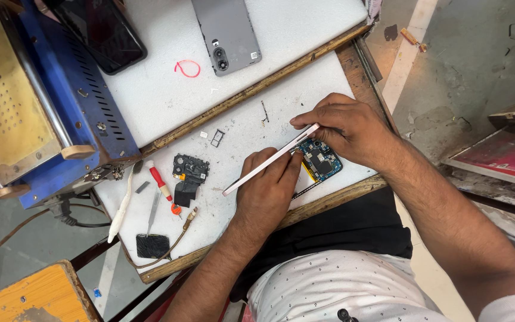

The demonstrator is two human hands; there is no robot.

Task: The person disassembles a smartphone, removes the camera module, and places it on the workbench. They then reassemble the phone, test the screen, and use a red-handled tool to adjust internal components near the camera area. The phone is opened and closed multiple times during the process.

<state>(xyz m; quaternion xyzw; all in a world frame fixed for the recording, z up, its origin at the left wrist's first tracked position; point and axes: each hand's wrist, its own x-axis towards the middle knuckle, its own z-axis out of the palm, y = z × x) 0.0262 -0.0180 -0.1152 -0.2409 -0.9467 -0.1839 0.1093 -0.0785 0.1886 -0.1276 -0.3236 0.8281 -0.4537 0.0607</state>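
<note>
Opened slim silver phone frame [269, 160] tilted on edge at white bench [239, 125] front, blue circuit board [319, 160] exposed. Left hand [267, 194] clamped on frame's lower side, right hand [347, 128] pinching top corner. Black camera-module cover [189, 169], tiny SIM tray [217, 138], red-handled screwdriver [163, 188] already off beside; board not yet removed.

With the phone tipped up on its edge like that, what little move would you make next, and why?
Probably lay the phone flat. Both the left hand and right hand hold it tilted, and the circuit board sits exposed in it.

Bright even daylight, soft shadows, sharp focus, slight wide-angle edge stretch.
</note>
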